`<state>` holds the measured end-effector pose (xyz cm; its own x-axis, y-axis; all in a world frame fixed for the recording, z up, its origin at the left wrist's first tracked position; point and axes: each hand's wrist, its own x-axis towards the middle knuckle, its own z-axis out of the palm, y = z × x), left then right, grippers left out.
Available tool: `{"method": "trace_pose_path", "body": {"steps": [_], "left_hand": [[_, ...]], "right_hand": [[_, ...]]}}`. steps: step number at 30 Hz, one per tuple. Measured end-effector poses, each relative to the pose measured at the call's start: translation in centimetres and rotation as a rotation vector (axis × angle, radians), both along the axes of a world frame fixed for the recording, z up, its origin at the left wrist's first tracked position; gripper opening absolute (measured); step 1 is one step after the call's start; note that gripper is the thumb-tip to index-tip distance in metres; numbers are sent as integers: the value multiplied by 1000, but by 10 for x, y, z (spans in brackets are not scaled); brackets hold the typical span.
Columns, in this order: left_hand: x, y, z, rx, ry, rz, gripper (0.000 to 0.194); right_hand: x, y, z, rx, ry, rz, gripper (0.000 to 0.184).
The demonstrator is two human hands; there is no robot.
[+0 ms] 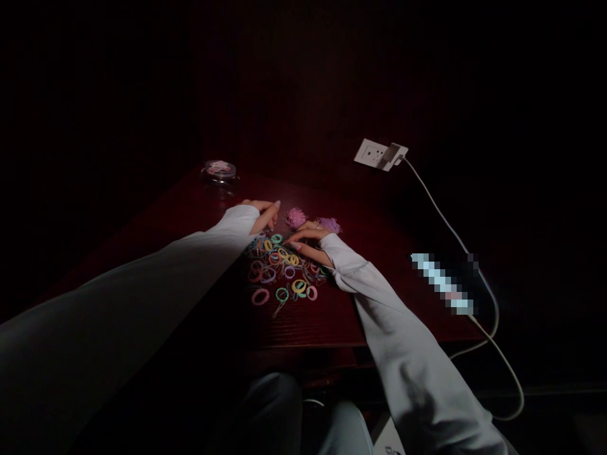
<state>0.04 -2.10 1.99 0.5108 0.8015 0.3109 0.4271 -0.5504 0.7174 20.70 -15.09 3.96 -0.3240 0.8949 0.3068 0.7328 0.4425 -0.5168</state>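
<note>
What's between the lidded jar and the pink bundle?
In the head view, the left hand lies between the lidded jar and the pink bundle.

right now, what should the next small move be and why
I'd probably have the right hand pick out one ring from the colored rings: its fingertips are right by them, and many lie loose and overlapping, while the pink bundle sits beyond the heap.
</note>
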Motion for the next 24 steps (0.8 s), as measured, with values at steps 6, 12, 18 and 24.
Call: {"method": "trace_pose_path", "body": {"steps": [6, 12, 18, 24], "left_hand": [[-1, -1, 2, 35, 38, 6, 58], [0, -6, 6, 31, 67, 9, 56], [-1, -8, 6, 43, 59, 1, 53], [-2, -11, 12, 19, 88, -8, 52]], "right_hand": [[-3, -4, 1, 5, -60, 41, 38], [0, -1, 3, 7, -39, 11, 52], [5, 11, -6, 27, 12, -19, 57], [7, 6, -3, -6, -75, 33, 21]]}}
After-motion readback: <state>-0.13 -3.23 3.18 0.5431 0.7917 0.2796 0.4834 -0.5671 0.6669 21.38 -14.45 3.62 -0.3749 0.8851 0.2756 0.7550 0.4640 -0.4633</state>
